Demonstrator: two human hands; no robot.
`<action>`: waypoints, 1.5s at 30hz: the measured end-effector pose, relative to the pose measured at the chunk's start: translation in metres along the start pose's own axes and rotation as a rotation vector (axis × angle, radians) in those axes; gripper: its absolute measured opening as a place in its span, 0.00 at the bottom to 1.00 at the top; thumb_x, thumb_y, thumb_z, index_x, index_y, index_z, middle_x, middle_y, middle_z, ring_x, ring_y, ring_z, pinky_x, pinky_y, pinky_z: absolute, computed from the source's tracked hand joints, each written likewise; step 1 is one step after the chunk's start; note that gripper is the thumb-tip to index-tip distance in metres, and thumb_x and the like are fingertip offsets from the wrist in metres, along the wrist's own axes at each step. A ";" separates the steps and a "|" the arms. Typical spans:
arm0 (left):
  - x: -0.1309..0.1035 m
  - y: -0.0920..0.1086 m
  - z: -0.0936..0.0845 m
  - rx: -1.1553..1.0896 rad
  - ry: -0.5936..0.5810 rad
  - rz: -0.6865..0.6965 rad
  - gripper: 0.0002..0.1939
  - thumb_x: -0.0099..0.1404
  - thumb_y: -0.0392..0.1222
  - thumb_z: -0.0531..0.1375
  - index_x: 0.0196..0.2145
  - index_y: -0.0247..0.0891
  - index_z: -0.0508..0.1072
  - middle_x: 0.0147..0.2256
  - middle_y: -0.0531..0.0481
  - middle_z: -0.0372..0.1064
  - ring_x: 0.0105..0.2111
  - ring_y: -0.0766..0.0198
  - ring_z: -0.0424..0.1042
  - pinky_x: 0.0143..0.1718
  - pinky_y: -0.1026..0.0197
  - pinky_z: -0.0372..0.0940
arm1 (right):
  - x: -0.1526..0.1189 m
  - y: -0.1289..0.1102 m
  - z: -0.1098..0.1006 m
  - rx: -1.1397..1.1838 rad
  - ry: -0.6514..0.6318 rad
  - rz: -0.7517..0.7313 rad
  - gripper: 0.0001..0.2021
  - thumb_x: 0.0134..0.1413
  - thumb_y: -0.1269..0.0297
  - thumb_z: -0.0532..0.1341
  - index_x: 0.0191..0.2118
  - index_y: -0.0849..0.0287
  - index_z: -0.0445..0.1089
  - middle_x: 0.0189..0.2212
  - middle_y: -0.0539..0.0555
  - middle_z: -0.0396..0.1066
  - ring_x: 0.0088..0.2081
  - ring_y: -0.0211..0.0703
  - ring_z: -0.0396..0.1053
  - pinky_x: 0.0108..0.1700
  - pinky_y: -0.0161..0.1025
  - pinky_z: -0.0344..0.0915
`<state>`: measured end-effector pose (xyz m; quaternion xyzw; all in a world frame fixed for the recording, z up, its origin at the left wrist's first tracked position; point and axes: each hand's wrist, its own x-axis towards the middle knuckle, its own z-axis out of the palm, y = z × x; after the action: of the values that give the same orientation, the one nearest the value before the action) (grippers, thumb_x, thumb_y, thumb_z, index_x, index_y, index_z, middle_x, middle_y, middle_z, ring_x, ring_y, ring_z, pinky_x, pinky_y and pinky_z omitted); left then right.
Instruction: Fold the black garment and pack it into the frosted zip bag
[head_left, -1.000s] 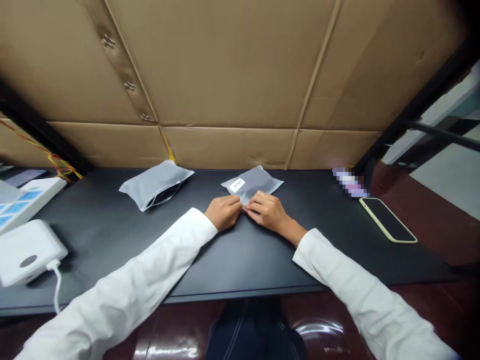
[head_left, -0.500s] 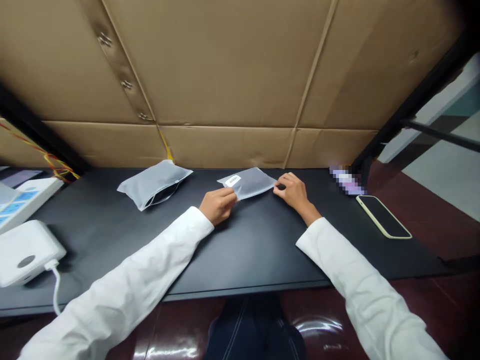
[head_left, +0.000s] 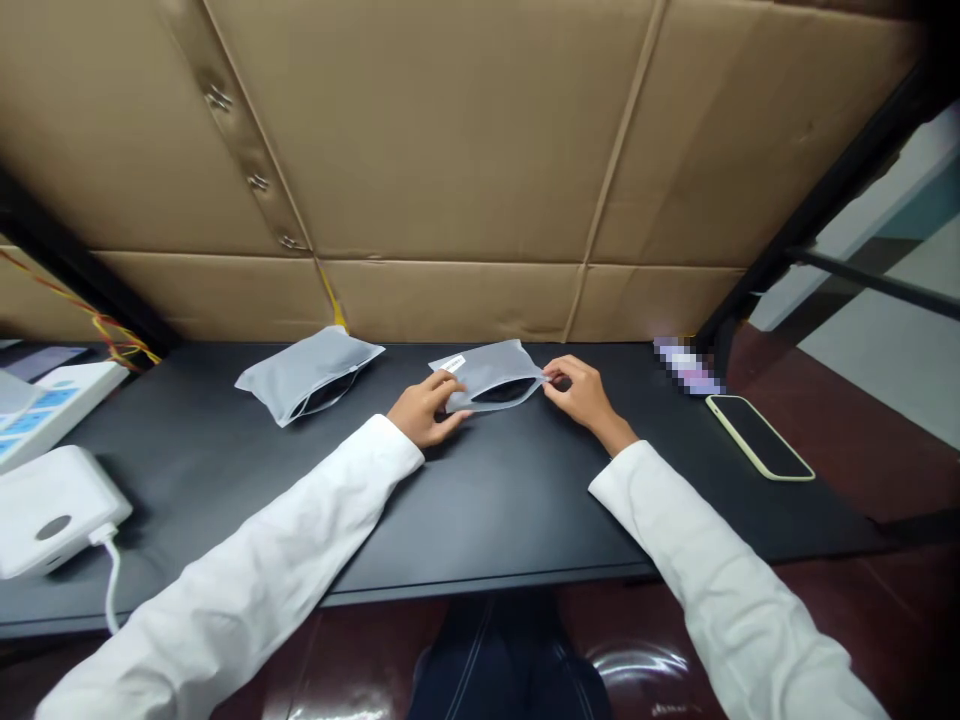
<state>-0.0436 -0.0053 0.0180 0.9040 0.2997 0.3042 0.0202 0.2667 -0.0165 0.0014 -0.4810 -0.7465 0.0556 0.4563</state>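
A frosted plastic zip bag lies at the back middle of the dark desk, a white label at its upper left. Its near edge gapes, with a dark inside showing. My left hand rests at the bag's left corner, fingers on top and thumb spread apart below. At the opposite corner, my right hand pinches the bag's end between thumb and fingers. A second frosted bag, fuller and also gaping along its near side, lies to the left, apart from my hands.
A pale-edged phone lies on the right of the desk, near a blurred-out purple item. On the left are a white device with a cable and a white box with blue patches. Brown padded panelling stands behind.
The bag's near edge has parted into a visible opening. My left thumb and fingers have spread from a closed pinch, while my right hand stays on its corner.
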 end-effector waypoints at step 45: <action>-0.005 0.071 0.014 0.187 0.241 0.911 0.13 0.71 0.46 0.52 0.33 0.36 0.70 0.42 0.38 0.74 0.43 0.54 0.73 0.38 0.55 0.67 | -0.005 -0.021 0.025 0.149 0.276 0.307 0.08 0.50 0.61 0.64 0.31 0.59 0.78 0.35 0.57 0.76 0.33 0.45 0.75 0.38 0.43 0.76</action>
<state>-0.0015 -0.0642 0.0192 0.8997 -0.1005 0.3564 -0.2311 0.2349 -0.0227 -0.0047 -0.5571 -0.5887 0.1128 0.5747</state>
